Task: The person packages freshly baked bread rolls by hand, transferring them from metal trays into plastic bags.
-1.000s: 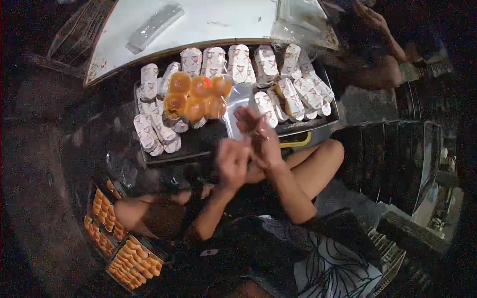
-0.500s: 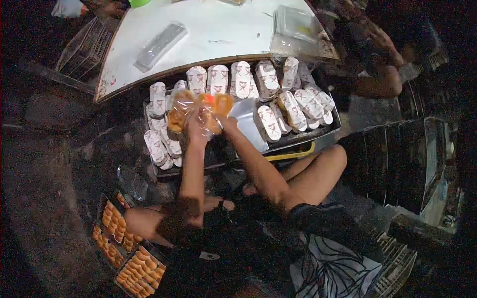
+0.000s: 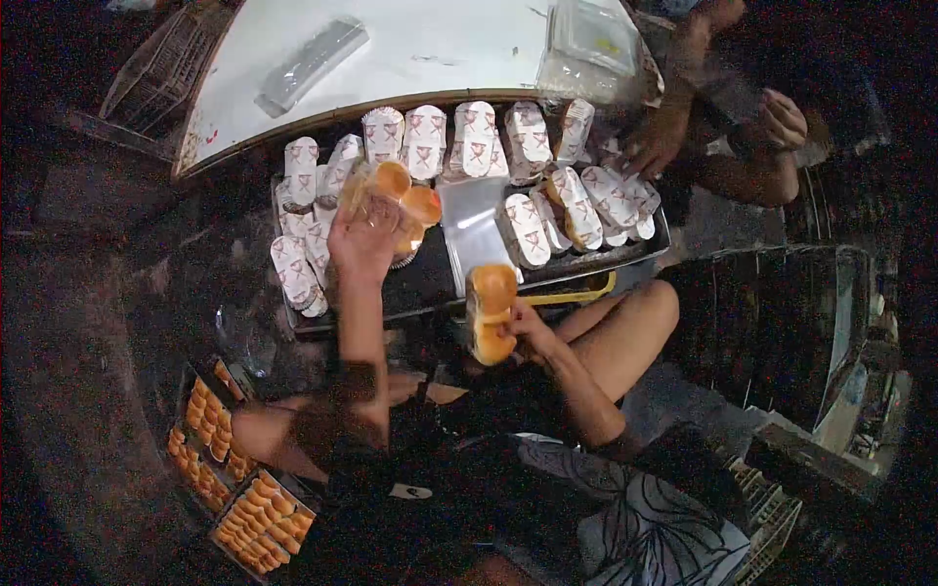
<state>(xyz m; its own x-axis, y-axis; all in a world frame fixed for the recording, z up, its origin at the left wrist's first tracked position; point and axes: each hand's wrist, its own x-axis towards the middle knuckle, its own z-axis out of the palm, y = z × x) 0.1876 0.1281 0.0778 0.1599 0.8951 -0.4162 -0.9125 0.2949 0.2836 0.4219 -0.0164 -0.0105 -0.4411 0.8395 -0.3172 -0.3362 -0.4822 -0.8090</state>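
My left hand (image 3: 360,246) is closed around a clear plastic bag of buns (image 3: 394,181), with round golden-brown tops showing. A pleated paper edge is visible on the lower buns. My right hand (image 3: 532,330) grips a pair of joined buns (image 3: 493,285) by its side, in front of the tray. Below both hands lies a dark tray (image 3: 410,293). White printed paper-backed packs (image 3: 289,262) are stacked along its left, back and right sides. A stack of clear plastic bags (image 3: 474,230) lies in the tray between my hands.
Behind the tray stands a white table (image 3: 440,49) bearing a long clear package (image 3: 315,63) and plastic sleeves (image 3: 591,39). Another person's hand (image 3: 657,142) reaches the packs at right. Baking trays of buns (image 3: 264,523) sit at lower left. A yellow handle (image 3: 572,293) is in front.
My hands have parted. The right has drawn toward my body with a pair of buns; the left keeps the bag slightly further left. Another person's hand has come to the right-hand packs.
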